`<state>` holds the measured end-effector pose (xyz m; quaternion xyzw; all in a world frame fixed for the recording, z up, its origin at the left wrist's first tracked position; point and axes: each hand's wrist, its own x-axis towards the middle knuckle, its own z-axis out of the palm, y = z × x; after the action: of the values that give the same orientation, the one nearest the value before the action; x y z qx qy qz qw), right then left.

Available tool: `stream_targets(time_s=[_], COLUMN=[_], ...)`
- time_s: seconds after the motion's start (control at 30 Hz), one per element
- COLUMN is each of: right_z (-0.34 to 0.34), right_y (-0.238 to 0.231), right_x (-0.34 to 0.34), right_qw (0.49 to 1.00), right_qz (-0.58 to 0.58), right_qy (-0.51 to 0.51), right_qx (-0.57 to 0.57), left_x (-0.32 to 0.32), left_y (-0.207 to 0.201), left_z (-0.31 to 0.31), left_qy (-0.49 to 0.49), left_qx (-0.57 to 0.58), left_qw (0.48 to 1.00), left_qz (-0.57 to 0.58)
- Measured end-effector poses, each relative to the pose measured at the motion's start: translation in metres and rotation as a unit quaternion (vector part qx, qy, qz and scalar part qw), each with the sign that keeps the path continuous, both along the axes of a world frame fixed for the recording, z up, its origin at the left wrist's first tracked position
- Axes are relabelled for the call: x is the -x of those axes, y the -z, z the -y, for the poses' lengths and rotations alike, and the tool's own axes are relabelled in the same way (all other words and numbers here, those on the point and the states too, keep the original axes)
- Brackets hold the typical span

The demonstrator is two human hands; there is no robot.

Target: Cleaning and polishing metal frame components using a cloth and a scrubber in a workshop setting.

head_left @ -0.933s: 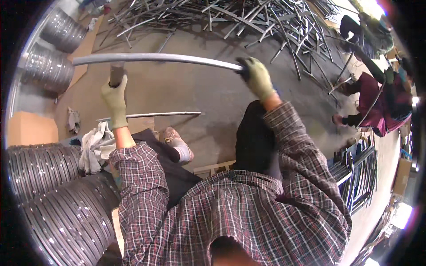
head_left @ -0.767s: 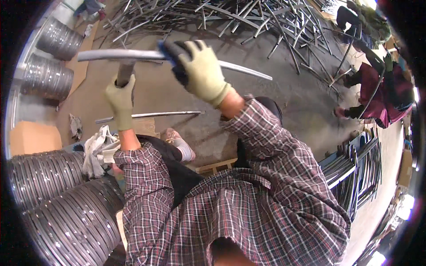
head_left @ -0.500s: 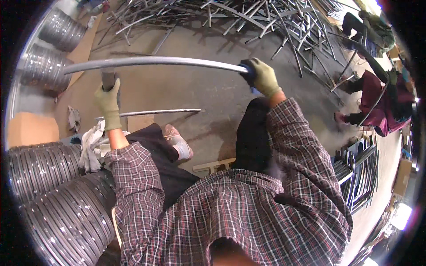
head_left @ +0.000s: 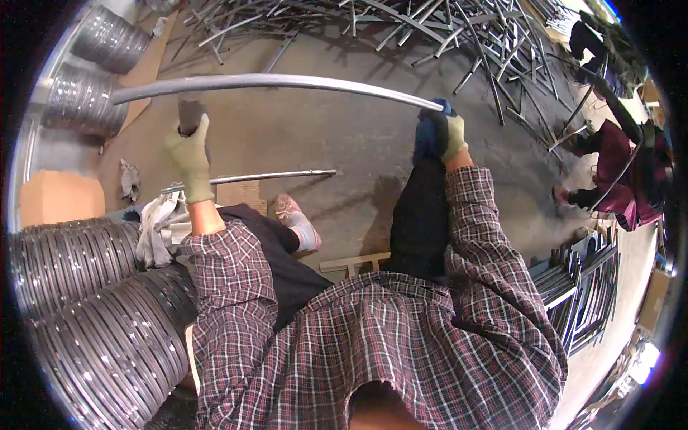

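A long, slightly bowed silver metal tube spans the upper middle, with its left end in front of a coil. My right hand, in a yellow-green glove with a dark blue palm, grips the tube's right end. Under the tube's left part, my left hand in a matching glove is closed round a dark, block-shaped thing. Its exact kind cannot be made out. The block's top is just below the tube; whether they touch is unclear. A second silver tube lies low behind my left wrist.
Large wrapped coils stand at my left, with a whitish cloth and a cardboard box by them. A heap of metal tubes covers the far floor. A co-worker is at the right, near a rack of dark bars.
The tube's right end has moved to the right and slightly nearer with my right hand. My left hand and the dark block have shifted slightly right in the picture.
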<state>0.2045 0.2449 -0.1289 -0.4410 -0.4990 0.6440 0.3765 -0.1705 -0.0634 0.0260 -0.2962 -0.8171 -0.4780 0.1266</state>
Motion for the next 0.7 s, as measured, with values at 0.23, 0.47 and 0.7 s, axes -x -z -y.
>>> stream_targets(time_s=[0.23,0.47,0.7], right_z=[0.055,0.184,0.167], right_y=[-0.022,-0.249,-0.305], right_x=[0.092,0.133,0.197], right_qw=[0.897,0.964,0.751], right_qz=[-0.411,-0.211,0.018], right_qy=[-0.112,-0.145,-0.001], right_qx=[0.118,-0.067,-0.66], left_x=[-0.054,-0.027,-0.077], left_y=[-0.013,0.005,-0.02], left_z=[-0.039,-0.038,-0.059], left_qy=[0.037,0.029,0.048], left_qx=[0.023,-0.033,0.044], left_qw=[0.999,0.995,0.987], left_qz=[-0.01,-0.091,-0.147])
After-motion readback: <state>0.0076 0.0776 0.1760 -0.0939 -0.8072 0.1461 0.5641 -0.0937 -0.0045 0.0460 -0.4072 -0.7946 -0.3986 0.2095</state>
